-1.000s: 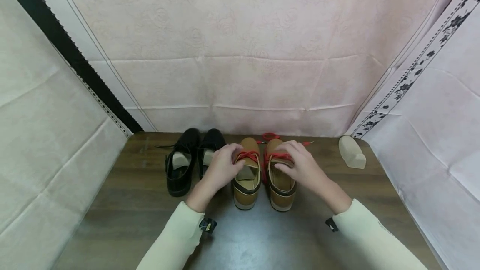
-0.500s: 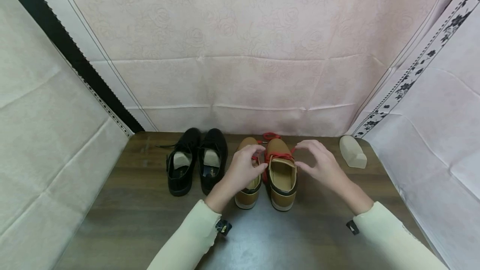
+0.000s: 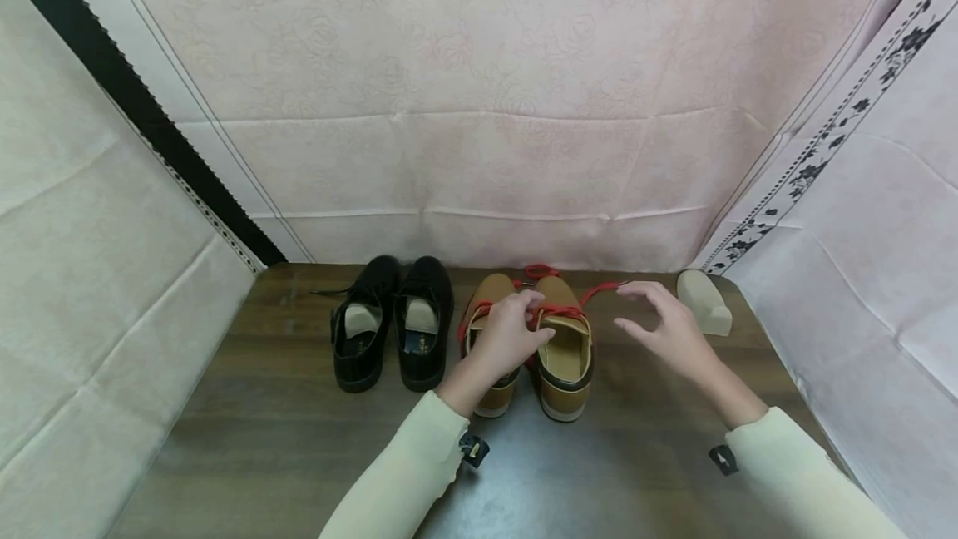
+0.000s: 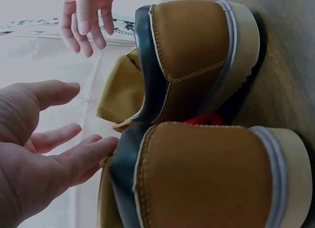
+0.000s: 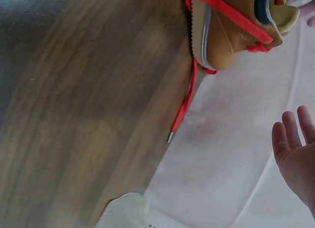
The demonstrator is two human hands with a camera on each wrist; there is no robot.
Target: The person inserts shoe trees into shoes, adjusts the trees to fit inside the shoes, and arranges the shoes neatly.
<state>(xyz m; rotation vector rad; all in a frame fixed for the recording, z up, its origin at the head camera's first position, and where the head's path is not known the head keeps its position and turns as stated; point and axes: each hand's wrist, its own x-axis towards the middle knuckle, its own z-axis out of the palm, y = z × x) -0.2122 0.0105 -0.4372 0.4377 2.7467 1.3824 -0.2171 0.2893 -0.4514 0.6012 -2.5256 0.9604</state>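
Observation:
Two tan shoes with red laces stand side by side on the wooden table. My left hand (image 3: 505, 335) is above the left tan shoe (image 3: 494, 398) and hides part of its opening. Its fingers are relaxed and hold nothing, the tips beside the lace bow of the right tan shoe (image 3: 563, 402). To the right of that shoe, my right hand (image 3: 669, 333) hovers with thumb and fingers apart and nothing between them. A loose red lace end (image 5: 184, 107) trails from the right shoe, close to the right fingertips in the head view.
Two black shoes (image 3: 364, 374) stand to the left, with cream inserts (image 3: 422, 316) inside. A cream block (image 3: 703, 304) with a rounded end lies at the right back corner. A red loop (image 3: 540, 270) lies behind the tan shoes. Pale cloth walls (image 3: 479, 165) enclose the table.
Both hands have moved right. The left has passed over the left tan shoe towards the right one; the right has drawn away from the right shoe's laces. The shoes have hardly moved.

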